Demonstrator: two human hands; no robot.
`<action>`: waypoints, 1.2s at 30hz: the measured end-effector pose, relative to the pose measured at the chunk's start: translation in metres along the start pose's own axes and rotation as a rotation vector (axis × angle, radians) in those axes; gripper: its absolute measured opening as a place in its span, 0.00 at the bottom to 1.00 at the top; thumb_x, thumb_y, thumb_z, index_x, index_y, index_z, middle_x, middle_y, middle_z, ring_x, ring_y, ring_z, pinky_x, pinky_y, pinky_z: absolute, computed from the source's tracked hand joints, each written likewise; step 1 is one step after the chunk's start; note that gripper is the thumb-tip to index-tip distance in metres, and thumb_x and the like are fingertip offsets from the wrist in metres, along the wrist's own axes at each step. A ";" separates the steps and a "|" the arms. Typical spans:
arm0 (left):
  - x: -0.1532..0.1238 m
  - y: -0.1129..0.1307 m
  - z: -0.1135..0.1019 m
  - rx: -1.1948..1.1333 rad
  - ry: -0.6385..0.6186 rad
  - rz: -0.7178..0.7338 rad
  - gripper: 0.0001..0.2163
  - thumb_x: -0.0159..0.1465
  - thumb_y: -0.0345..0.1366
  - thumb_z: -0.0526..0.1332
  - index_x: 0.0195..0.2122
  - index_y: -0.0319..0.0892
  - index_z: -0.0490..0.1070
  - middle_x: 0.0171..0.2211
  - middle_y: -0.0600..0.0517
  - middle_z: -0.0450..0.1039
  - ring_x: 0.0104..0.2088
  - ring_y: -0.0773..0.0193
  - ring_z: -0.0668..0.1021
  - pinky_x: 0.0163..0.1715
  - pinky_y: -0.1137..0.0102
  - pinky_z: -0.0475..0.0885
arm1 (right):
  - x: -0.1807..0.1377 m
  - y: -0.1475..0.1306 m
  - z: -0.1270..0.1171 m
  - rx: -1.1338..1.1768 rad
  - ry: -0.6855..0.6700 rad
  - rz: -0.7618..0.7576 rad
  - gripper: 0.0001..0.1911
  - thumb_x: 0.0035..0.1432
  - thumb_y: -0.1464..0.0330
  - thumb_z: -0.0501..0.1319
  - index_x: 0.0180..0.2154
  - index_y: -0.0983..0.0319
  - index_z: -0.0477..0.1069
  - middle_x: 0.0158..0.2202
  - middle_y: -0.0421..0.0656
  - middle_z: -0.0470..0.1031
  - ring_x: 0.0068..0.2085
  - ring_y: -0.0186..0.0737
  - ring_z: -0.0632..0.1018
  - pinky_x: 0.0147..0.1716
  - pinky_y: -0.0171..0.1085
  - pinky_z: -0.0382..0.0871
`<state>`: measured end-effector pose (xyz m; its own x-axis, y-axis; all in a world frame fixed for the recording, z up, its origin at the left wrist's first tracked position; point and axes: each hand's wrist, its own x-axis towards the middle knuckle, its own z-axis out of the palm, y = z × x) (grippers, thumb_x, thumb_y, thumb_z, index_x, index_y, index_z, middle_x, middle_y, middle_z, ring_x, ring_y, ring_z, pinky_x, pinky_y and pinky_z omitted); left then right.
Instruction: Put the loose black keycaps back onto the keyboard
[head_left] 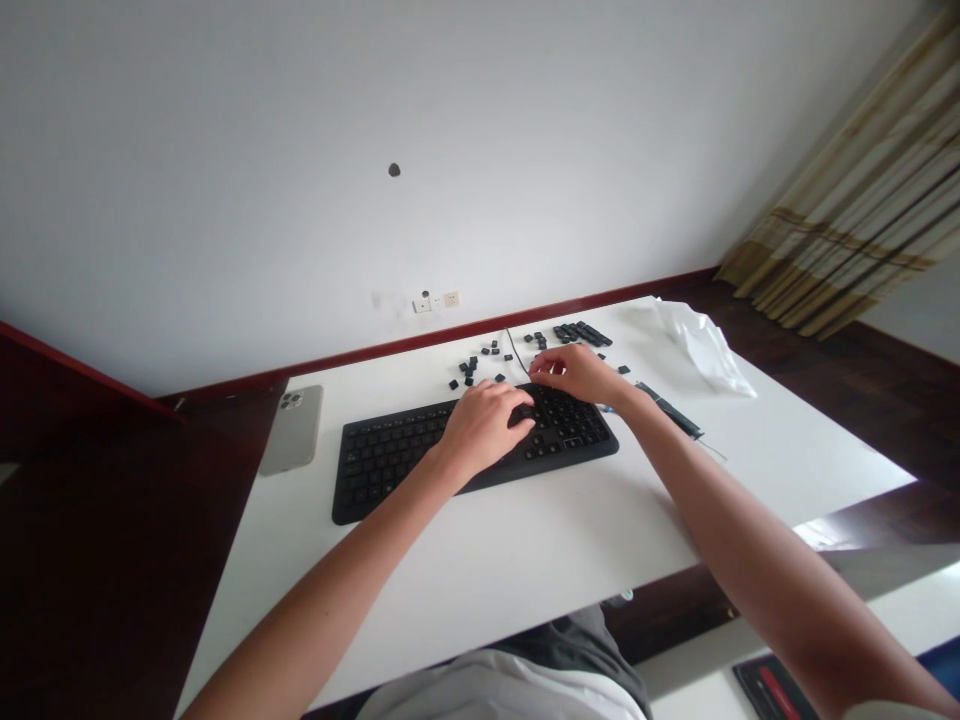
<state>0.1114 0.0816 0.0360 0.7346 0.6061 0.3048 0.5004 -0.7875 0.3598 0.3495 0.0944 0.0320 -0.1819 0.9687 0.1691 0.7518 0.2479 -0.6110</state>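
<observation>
A black keyboard (390,460) lies on the white table (525,560). My left hand (487,425) rests on its right-middle part, fingers curled down onto the keys. My right hand (577,372) hovers over the keyboard's far right corner, fingers pinched together; what they hold is too small to make out. Several loose black keycaps (472,368) lie scattered behind the keyboard, and a denser cluster of keycaps (581,333) sits further right. The keyboard's cable (516,352) runs back between the two groups.
A phone (294,428) lies face down at the table's left edge. A crumpled white plastic bag (701,345) sits at the back right. A thin dark tool (671,410) lies right of the keyboard. Behind are a wall with sockets (435,300) and curtains (862,230).
</observation>
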 end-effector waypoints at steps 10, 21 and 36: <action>0.009 -0.008 0.006 0.026 -0.091 0.015 0.03 0.65 0.34 0.70 0.38 0.44 0.78 0.39 0.52 0.82 0.44 0.56 0.79 0.48 0.62 0.74 | 0.001 0.007 0.003 -0.004 0.097 -0.050 0.08 0.61 0.63 0.65 0.36 0.58 0.83 0.29 0.41 0.81 0.32 0.39 0.78 0.35 0.38 0.67; 0.009 0.001 0.012 -0.002 -0.045 -0.034 0.06 0.63 0.30 0.69 0.40 0.45 0.77 0.40 0.52 0.80 0.45 0.55 0.79 0.47 0.61 0.75 | 0.000 0.003 0.002 0.021 0.052 -0.069 0.09 0.61 0.65 0.64 0.37 0.60 0.83 0.29 0.42 0.80 0.32 0.38 0.77 0.35 0.37 0.65; 0.001 -0.003 0.013 -0.093 -0.036 -0.083 0.05 0.63 0.31 0.71 0.39 0.47 0.80 0.40 0.54 0.83 0.45 0.55 0.80 0.50 0.59 0.74 | 0.002 0.009 0.005 0.025 0.016 -0.105 0.09 0.60 0.67 0.64 0.38 0.60 0.83 0.33 0.42 0.83 0.33 0.37 0.77 0.36 0.37 0.64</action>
<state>0.1170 0.0832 0.0241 0.7097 0.6627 0.2391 0.5165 -0.7202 0.4632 0.3528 0.0986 0.0227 -0.2487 0.9370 0.2454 0.7130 0.3486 -0.6084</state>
